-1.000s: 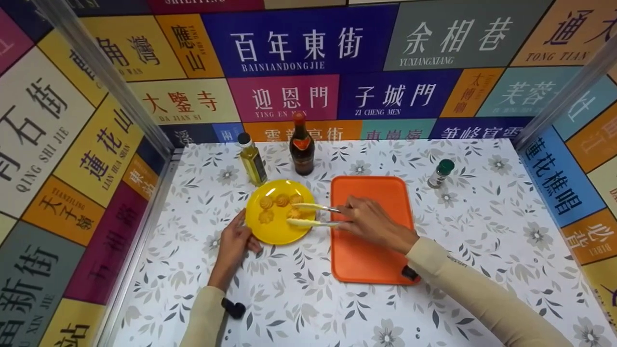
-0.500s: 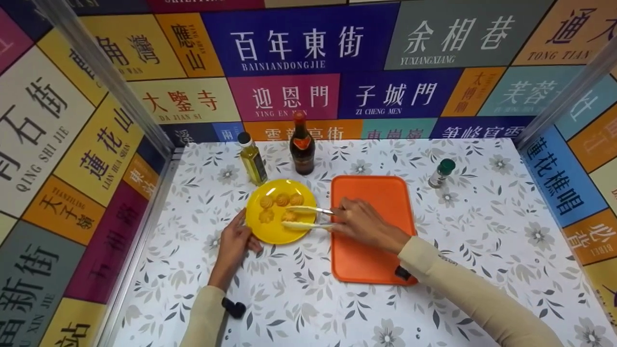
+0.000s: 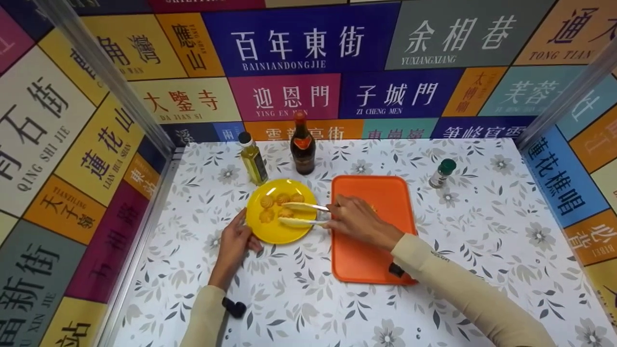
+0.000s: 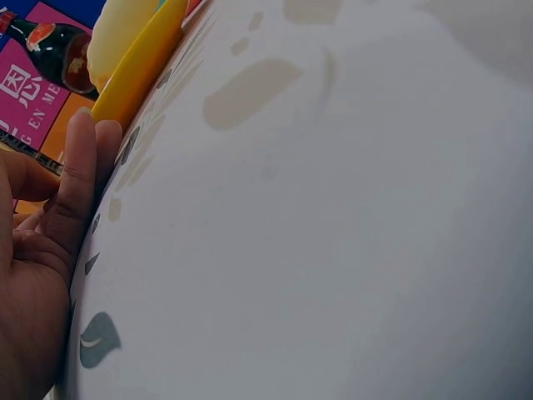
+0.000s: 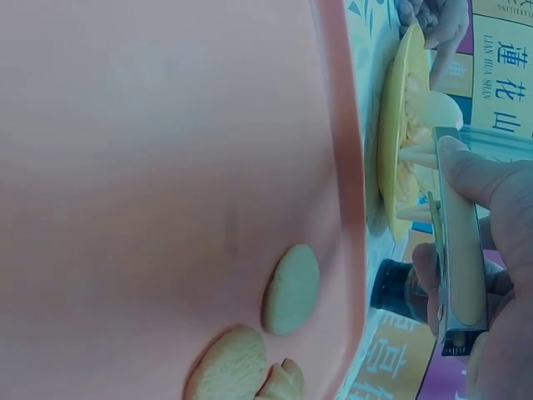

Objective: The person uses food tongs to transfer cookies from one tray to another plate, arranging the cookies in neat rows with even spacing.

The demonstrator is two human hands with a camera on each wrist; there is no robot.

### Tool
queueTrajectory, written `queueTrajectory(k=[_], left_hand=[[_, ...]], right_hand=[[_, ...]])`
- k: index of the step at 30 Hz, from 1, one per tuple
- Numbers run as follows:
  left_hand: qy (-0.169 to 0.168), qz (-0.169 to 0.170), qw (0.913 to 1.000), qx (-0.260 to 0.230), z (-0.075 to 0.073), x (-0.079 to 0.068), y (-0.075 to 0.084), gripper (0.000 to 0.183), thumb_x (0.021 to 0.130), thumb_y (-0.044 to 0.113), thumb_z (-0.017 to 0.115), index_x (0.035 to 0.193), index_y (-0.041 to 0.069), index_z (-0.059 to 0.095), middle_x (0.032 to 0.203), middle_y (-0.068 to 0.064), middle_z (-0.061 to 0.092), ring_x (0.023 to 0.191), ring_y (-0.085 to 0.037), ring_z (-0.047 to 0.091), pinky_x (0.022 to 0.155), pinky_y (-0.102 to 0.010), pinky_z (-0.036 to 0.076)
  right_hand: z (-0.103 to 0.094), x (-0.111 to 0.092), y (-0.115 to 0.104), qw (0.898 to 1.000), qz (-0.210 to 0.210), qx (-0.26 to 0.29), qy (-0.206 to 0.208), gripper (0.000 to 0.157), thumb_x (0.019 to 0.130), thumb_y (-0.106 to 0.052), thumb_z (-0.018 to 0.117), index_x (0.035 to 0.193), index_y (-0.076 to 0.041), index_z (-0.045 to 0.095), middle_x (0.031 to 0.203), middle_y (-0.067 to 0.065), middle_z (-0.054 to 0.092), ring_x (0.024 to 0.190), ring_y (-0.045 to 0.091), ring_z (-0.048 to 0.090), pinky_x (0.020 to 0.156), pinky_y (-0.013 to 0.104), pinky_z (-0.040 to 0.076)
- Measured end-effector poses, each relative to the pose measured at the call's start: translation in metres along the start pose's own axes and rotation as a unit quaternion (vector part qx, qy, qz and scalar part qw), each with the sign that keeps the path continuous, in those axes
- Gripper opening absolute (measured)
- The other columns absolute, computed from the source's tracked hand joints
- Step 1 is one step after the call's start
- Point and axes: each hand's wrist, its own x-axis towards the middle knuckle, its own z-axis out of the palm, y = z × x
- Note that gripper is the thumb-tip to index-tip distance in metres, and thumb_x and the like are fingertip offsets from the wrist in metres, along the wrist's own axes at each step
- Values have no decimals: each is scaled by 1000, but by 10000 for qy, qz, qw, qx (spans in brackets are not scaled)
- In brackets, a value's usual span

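My right hand [image 3: 359,217] grips a pair of tongs [image 5: 460,242] with metal arms and cream tips, reaching left over the orange tray [image 3: 371,265]. The tips spread on either side of a piped cookie [image 3: 285,212] on the yellow plate [image 3: 277,236]. Several more golden swirl cookies [image 3: 282,198] lie on the plate's far and left parts. At the plate's left rim rests my left hand [image 3: 236,241]; in the left wrist view its fingers [image 4: 81,158] point up to the rim, fairly straight.
Biscuits [image 5: 291,289] lie on the tray, mostly hidden by my right hand in the head view. Behind the plate stand an oil bottle [image 3: 254,164] and a dark sauce bottle [image 3: 303,154]. A green-capped shaker [image 3: 442,173] stands at the right. Sign-covered walls [image 3: 299,38] enclose the table.
My right hand has moved the tongs left, farther over the plate. The cookie between the tips has shifted slightly left. My left hand stays at the rim.
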Motion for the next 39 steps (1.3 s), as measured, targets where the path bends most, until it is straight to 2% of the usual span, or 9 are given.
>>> queueTrajectory(k=[8, 20, 27, 35, 39], left_hand=[[-18, -17, 10000, 30, 0, 0, 0, 64, 108, 4, 53, 170, 13, 43, 76, -24, 73, 58, -29, 73, 56, -40, 67], [-14, -44, 10000, -12, 0, -1, 0, 64, 108, 2, 52, 171, 12, 42, 76, -26, 73, 58, -30, 73, 56, -39, 67], [-55, -126, 9999, 79, 0, 1, 1, 65, 109, 5, 53, 172, 15, 41, 78, -24, 74, 60, -30, 74, 58, -40, 67], [-12, -169, 9999, -16, 1, 1, 1, 65, 108, 4, 53, 171, 14, 41, 78, -25, 73, 59, -29, 73, 57, -40, 67], [0, -199, 9998, -60, 1, 1, 1, 65, 108, 3, 52, 171, 14, 41, 78, -26, 73, 58, -29, 72, 56, -39, 67]], right_hand=[[2, 7, -1, 9998, -94, -193, 4, 43, 101, -43, 80, 117, -3, 82, 94, 10, 62, 73, 24, 56, 61, 41, 52], [5, 12, -2, 9998, -53, -174, 6, 41, 101, -41, 82, 118, -3, 82, 92, 9, 61, 71, 25, 56, 57, 39, 51], [6, 15, -3, 9998, -37, -169, 20, 45, 100, -42, 82, 121, -2, 82, 88, 8, 56, 68, 22, 50, 58, 36, 47], [4, 14, -2, 9999, -30, -46, 97, 50, 99, -44, 82, 126, -2, 81, 91, 8, 56, 70, 22, 51, 58, 36, 46], [0, 9, 1, 9998, 32, 89, 164, 44, 99, -41, 84, 119, -2, 82, 94, 8, 59, 73, 23, 54, 61, 38, 49]])
